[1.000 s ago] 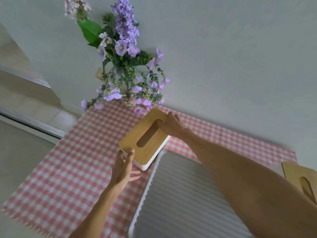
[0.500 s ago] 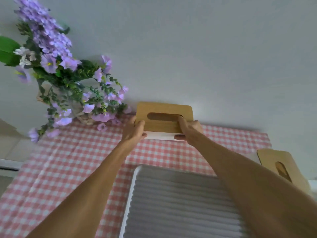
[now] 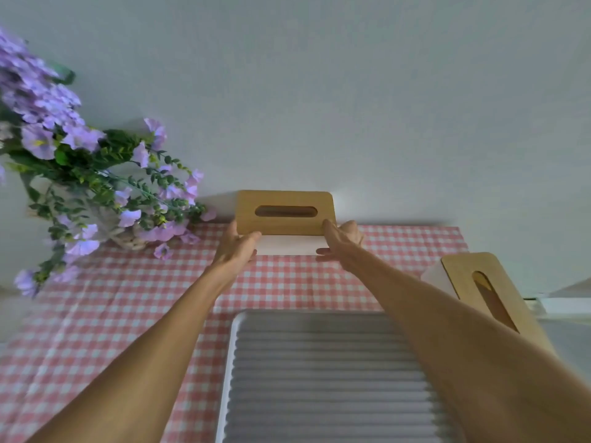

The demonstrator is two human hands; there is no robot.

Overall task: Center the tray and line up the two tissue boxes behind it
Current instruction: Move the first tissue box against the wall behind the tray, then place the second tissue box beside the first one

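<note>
A white tissue box with a wooden slotted lid (image 3: 284, 212) sits against the wall, square to it, behind the tray. My left hand (image 3: 238, 247) grips its left end and my right hand (image 3: 342, 243) grips its right end. The white ribbed tray (image 3: 319, 378) lies close to me on the pink checked cloth (image 3: 112, 314); my right forearm crosses its right part. A second tissue box with the same wooden lid (image 3: 489, 298) stands at the right, turned at an angle, partly behind my right arm.
A basket of purple flowers and green leaves (image 3: 96, 187) stands at the back left, close to the held box. The grey wall (image 3: 319, 91) runs right behind the table. A pale ledge (image 3: 569, 302) shows at the far right.
Both hands carried the first tissue box from beside the tray's left corner back to the wall and turned it square. It now rests slightly further back, with the hands still on its ends.
</note>
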